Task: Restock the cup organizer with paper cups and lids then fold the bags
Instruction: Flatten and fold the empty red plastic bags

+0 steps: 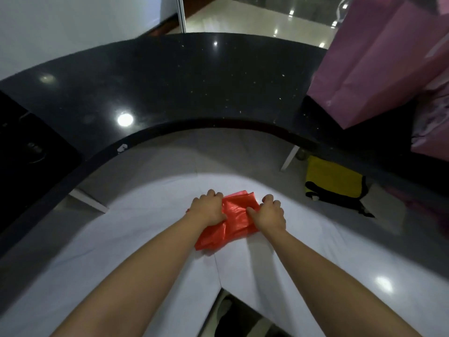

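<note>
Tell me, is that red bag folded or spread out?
Partly folded. The red bag lies bunched in layers on the white table, gripped by the left hand and right hand.

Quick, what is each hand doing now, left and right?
Left hand: fingers curled, gripping the red plastic bag.
Right hand: fingers curled, gripping the same bag.

There is only one view, from a wide-angle camera on the person's head, which looks forward and steeply down. It is near the white table (136,239), and both forearms reach from the lower edge toward the middle. The lens bends the dark counter (170,81) behind into a curve.
</note>
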### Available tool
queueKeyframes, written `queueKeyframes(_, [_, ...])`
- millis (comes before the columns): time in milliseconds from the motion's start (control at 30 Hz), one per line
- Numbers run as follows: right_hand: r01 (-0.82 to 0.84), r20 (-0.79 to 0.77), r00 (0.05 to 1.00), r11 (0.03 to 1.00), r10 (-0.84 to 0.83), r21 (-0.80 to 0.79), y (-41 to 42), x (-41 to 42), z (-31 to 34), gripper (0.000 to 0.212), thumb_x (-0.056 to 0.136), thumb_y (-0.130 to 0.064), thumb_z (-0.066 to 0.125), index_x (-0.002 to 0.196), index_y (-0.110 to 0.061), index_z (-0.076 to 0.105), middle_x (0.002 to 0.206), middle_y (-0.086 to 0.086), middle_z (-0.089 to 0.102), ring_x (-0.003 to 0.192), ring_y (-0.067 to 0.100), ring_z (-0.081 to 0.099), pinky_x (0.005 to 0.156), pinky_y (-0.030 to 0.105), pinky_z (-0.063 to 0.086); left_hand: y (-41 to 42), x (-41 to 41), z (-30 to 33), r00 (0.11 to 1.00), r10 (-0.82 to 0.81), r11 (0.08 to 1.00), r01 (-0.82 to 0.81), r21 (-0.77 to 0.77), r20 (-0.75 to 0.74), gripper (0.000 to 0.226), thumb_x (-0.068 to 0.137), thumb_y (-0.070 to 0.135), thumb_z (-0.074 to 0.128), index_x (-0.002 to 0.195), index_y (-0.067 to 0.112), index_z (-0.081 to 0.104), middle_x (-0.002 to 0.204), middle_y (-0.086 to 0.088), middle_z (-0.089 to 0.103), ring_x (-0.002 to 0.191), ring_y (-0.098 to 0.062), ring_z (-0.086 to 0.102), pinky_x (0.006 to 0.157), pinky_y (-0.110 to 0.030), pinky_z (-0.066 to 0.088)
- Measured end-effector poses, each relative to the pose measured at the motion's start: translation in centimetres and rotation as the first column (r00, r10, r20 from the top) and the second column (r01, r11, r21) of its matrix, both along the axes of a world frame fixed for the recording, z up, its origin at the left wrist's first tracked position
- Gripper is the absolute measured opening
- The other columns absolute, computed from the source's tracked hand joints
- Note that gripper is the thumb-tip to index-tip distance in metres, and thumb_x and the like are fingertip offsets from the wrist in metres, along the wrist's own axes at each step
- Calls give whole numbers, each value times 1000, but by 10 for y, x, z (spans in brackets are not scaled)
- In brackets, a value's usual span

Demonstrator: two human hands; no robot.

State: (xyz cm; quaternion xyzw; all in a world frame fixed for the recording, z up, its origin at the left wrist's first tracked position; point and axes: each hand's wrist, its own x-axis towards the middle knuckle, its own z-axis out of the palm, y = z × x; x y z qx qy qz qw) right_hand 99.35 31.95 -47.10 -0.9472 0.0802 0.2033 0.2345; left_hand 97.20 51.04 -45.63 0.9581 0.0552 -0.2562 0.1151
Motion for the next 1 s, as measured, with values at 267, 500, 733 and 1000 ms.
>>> queueKeyframes(267, [172, -65, 985, 947, -160, 272, -20, -17, -2, 77, 85, -51, 72, 141, -13, 36, 140, 15, 49, 124, 32, 56, 95, 40, 49, -26, -9, 0, 942, 320, 946, -323, -12, -101, 47, 81, 41, 66, 120, 22, 48, 111, -4, 63, 104, -30, 63, 93, -47, 50])
queueKeyframes(500, [244, -123, 969, 919, -216, 309, -18, -33, 2, 68, 88, -43, 72, 136, -5, 44, 130, 16, 61, 118, 33, 60, 92, 35, 47, -48, -36, -5, 821, 550, 805, -570, -165, -152, 54, 79, 53, 64, 121, 18, 60, 117, -7, 69, 103, -30, 67, 92, -41, 54])
queueKeyframes(733, [460, -352, 880, 751, -318, 474, -7, -41, 2, 25, 83, -27, 77, 98, -9, 69, 101, 13, 74, 92, 29, 70, 88, 44, 59, -62, -54, -4, 852, 512, 841, -523, -138, -107, 49, 89, 58, 59, 120, 20, 62, 116, -4, 69, 104, -28, 67, 85, -37, 52])
queueKeyframes(1000, [504, -404, 857, 686, -321, 525, -8, -50, 5, 18, 84, -10, 71, 102, -10, 69, 89, 7, 70, 81, 22, 67, 68, 31, 55, -68, -63, -10, 830, 551, 807, -556, -197, -86, 48, 79, 57, 66, 116, 25, 67, 110, -5, 68, 99, -28, 66, 88, -41, 56])
